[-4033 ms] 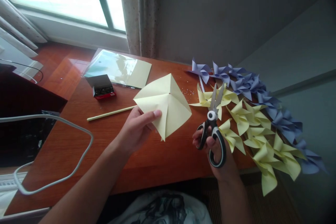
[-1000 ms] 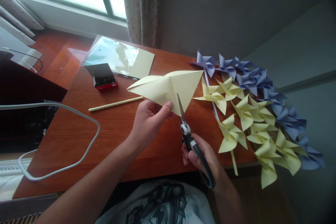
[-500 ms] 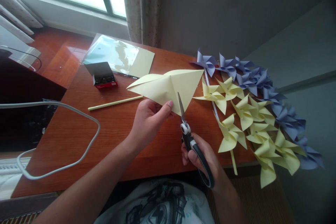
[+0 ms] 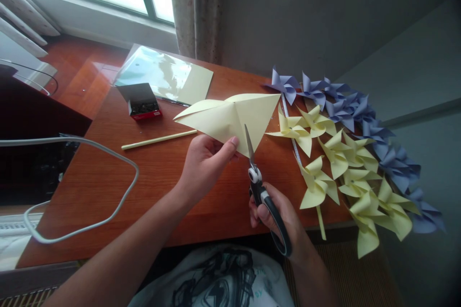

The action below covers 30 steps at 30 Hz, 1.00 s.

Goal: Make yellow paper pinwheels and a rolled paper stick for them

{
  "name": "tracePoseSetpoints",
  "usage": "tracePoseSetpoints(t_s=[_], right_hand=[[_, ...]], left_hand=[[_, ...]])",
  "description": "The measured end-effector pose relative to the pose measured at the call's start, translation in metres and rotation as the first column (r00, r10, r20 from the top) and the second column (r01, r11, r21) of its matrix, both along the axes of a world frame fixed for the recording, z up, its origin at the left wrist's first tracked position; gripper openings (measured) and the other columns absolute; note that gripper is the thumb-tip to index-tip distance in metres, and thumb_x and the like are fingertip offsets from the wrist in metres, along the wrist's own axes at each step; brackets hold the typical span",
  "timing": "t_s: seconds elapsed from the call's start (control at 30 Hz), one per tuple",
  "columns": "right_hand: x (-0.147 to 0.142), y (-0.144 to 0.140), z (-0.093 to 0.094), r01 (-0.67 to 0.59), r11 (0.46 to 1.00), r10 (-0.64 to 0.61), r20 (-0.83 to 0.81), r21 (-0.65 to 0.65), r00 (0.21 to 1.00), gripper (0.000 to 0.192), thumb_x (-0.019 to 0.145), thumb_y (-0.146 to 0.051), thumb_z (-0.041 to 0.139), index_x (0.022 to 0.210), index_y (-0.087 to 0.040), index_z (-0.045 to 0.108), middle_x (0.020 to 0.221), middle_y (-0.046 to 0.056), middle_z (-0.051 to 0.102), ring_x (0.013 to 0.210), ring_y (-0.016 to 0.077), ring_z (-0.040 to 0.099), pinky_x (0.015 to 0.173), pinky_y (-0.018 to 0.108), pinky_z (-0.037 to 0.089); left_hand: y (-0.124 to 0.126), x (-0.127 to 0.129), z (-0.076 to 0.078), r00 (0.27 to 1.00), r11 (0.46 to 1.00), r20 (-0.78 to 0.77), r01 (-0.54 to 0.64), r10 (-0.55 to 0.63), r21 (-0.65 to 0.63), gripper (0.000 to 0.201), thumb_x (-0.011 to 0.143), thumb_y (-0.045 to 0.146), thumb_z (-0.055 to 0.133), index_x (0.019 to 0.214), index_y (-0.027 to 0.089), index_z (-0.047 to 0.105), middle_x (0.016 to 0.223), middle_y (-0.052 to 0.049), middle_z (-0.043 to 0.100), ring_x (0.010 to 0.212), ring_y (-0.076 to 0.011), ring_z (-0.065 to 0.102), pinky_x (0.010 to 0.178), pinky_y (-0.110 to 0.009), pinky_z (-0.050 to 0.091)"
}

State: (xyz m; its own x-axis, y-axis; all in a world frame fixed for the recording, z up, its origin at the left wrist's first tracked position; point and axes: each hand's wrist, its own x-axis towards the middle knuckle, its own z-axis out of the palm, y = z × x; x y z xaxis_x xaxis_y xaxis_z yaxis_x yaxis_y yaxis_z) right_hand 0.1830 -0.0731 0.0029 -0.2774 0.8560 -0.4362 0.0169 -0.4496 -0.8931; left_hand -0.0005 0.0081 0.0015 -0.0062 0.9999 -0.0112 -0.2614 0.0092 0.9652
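Pinched between thumb and fingers of my left hand [image 4: 212, 156] is a creased sheet of pale yellow paper [image 4: 219, 115], held above the table with its upper edges bowed apart. My right hand [image 4: 275, 211] grips a pair of scissors [image 4: 257, 180] with dark handles and a white pivot. One blade lies over the front of the paper, crossing its lower corner and pointing up toward the middle; the other blade is hidden behind the sheet. Just right of the paper are finished yellow pinwheels [image 4: 317, 183].
Purple pinwheels [image 4: 342, 110] line the table's right side. A yellow paper stick [image 4: 158, 139], a small open box [image 4: 144, 105] of dark bits and a clear sleeve [image 4: 154, 74] with yellow paper lie on the left. A white cable [image 4: 122, 201] loops over the wooden table [image 4: 151, 172].
Almost nothing differs. The scissors have shifted very slightly up against the paper, and the whole view has moved a little.
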Motion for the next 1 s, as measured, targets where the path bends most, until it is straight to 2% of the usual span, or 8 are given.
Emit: tracePoseSetpoints(t_s=[0.73,1.0], right_hand=[[-0.0028,-0.0028,-0.0029,0.038,0.999,-0.037,0.017,-0.020,0.999,0.048,0.081,-0.061,0.073,0.091,-0.018,0.055,0.070,-0.003,0.053,0.058,0.0101,0.054,0.057,0.024,0.042],[-0.0014,-0.0025,-0.0041,0.034,0.999,-0.033,0.021,-0.027,0.999,0.048,0.079,-0.060,0.075,0.089,-0.018,0.055,0.067,-0.004,0.054,0.055,0.0106,0.055,0.053,0.023,0.040]], left_hand=[[0.0002,-0.0002,-0.0010,1.000,1.000,-0.018,-0.013,0.013,0.008,0.018,0.086,0.025,0.070,0.072,0.015,0.071,0.061,0.001,0.070,0.056,-0.0103,0.063,0.054,-0.018,0.049],[0.0001,-0.0016,-0.0002,0.996,1.000,-0.084,-0.030,0.029,-0.006,0.021,0.086,0.029,0.070,0.070,0.015,0.070,0.064,-0.002,0.072,0.057,-0.0134,0.066,0.054,-0.021,0.049]])
